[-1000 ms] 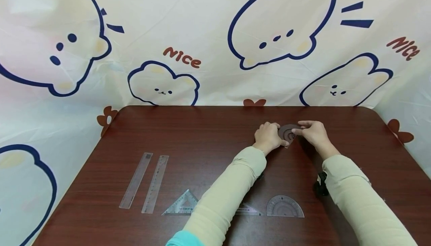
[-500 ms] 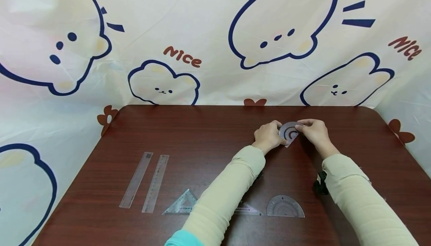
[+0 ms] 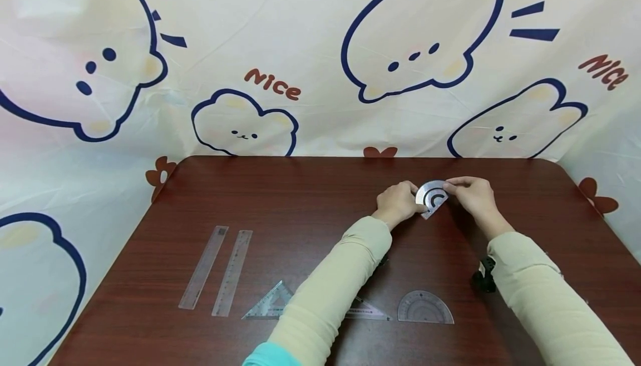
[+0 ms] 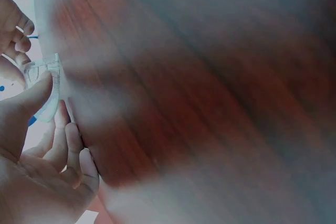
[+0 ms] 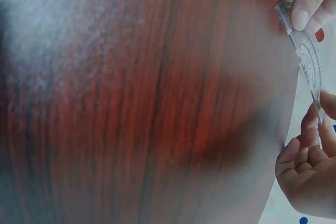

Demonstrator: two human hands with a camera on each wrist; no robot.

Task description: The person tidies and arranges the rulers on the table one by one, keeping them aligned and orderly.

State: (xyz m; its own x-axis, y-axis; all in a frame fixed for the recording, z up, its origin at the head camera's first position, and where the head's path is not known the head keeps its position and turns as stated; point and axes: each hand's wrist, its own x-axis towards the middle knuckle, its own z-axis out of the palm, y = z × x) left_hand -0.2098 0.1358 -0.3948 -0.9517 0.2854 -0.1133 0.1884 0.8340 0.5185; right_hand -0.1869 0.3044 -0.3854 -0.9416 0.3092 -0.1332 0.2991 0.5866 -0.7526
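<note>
Both hands hold a clear plastic protractor by its two ends, toward the back right of the table. My left hand pinches the lower left end, its thumb lying across the face in the left wrist view, where the protractor is partly covered. The upper right corner sits between the thumb and fingers of my right hand. Seen from the right wrist, the protractor is nearly edge-on, tilted above the wood. A second protractor lies flat nearer the front.
Two clear rulers lie side by side on the brown table at left. Near the front are a set square and another set square, partly hidden by the left sleeve. A printed cloth hangs behind.
The held protractor has tilted, its face turning from dark to bright and shiny. The right hand and forearm have shifted slightly to the right; both hands keep their hold.
</note>
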